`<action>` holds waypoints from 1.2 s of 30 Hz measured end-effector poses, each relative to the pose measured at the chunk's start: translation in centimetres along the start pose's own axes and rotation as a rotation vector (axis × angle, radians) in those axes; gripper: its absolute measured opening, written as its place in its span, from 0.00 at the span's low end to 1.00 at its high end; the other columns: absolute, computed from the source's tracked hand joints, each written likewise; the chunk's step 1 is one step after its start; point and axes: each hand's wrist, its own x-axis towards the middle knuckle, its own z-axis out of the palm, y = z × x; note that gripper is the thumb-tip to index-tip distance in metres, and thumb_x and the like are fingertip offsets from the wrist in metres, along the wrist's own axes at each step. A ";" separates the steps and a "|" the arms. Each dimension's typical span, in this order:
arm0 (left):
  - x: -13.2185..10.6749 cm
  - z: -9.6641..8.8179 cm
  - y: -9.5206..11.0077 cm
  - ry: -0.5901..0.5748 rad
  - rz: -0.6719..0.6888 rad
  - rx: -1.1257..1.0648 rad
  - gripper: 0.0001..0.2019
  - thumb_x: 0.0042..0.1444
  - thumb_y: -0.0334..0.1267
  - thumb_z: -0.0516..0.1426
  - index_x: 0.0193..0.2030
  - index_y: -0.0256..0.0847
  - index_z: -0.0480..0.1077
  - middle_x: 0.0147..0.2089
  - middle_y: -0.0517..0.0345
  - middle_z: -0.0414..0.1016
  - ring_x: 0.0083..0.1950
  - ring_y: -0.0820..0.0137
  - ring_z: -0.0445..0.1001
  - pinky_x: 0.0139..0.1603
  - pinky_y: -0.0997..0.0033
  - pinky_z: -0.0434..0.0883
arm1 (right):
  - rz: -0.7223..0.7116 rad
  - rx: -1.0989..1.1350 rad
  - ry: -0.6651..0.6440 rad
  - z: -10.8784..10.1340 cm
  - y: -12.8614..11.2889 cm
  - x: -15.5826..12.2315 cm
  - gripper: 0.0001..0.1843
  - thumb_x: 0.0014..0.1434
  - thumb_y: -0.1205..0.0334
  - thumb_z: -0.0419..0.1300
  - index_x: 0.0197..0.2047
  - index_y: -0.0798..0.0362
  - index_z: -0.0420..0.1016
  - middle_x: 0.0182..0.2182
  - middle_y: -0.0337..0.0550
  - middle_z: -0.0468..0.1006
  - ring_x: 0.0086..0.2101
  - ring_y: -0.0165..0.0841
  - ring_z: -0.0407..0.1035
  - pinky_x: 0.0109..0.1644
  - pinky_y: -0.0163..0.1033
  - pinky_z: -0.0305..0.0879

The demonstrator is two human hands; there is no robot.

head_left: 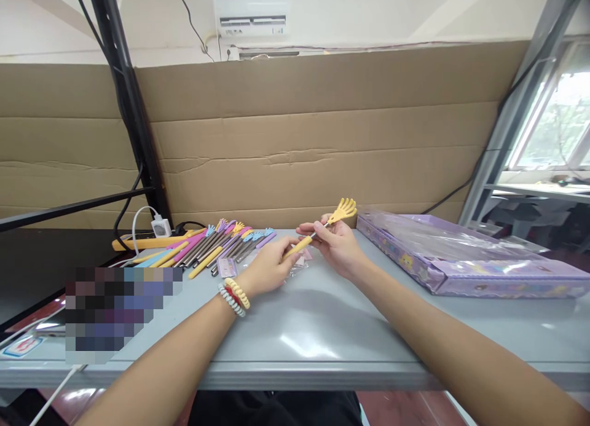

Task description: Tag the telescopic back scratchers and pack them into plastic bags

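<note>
Both my hands hold one yellow back scratcher [342, 211], tilted with its hand-shaped head up to the right. My left hand [271, 266], with coiled bands at the wrist, grips the yellow handle. Closed around the thin metal shaft just below the head is my right hand [338, 246]. Under and between the hands lie small clear plastic wrappers [298, 267], partly hidden. A pile of back scratchers [230, 238] in yellow, blue, purple and pink lies to the left of my left hand. A small purple card [227, 267] rests at the pile's near edge.
A purple printed box [428, 275] with clear plastic film on it stands on the right of the grey table [322, 334]. A white charger with a cable [161, 226] is at the back left. Black and grey shelf posts flank a cardboard wall [318, 131].
</note>
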 end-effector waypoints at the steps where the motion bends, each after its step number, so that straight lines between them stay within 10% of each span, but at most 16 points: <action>1: 0.1 -0.1 -0.3 0.034 0.006 0.078 0.13 0.59 0.38 0.46 0.47 0.40 0.65 0.36 0.56 0.72 0.32 0.71 0.68 0.33 0.71 0.65 | 0.007 -0.052 0.013 -0.1 -0.1 0.0 0.18 0.44 0.58 0.67 0.30 0.51 0.60 0.29 0.38 0.77 0.34 0.33 0.72 0.38 0.39 0.69; 10: 0.0 -2.6 -2.9 0.131 -0.032 0.675 0.12 0.57 0.32 0.44 0.42 0.40 0.67 0.39 0.53 0.71 0.40 0.66 0.69 0.39 0.68 0.63 | 0.032 -0.367 0.149 -2.2 -0.3 0.8 0.17 0.43 0.52 0.66 0.28 0.55 0.67 0.19 0.36 0.69 0.17 0.24 0.60 0.16 0.30 0.56; 29: -0.3 -1.0 -0.9 0.059 0.020 0.514 0.17 0.62 0.43 0.39 0.33 0.41 0.63 0.30 0.57 0.70 0.30 0.70 0.67 0.29 0.71 0.57 | 0.049 -0.453 -0.285 -0.7 0.8 -0.5 0.18 0.51 0.47 0.58 0.32 0.55 0.67 0.20 0.36 0.69 0.17 0.25 0.60 0.17 0.31 0.56; 36: -0.3 -1.0 -0.8 0.052 0.021 0.591 0.17 0.62 0.43 0.39 0.31 0.41 0.63 0.30 0.56 0.69 0.30 0.69 0.66 0.30 0.70 0.58 | -0.014 -0.527 -0.123 0.1 1.1 -0.8 0.22 0.53 0.46 0.57 0.19 0.55 0.65 0.12 0.35 0.64 0.15 0.23 0.55 0.17 0.31 0.51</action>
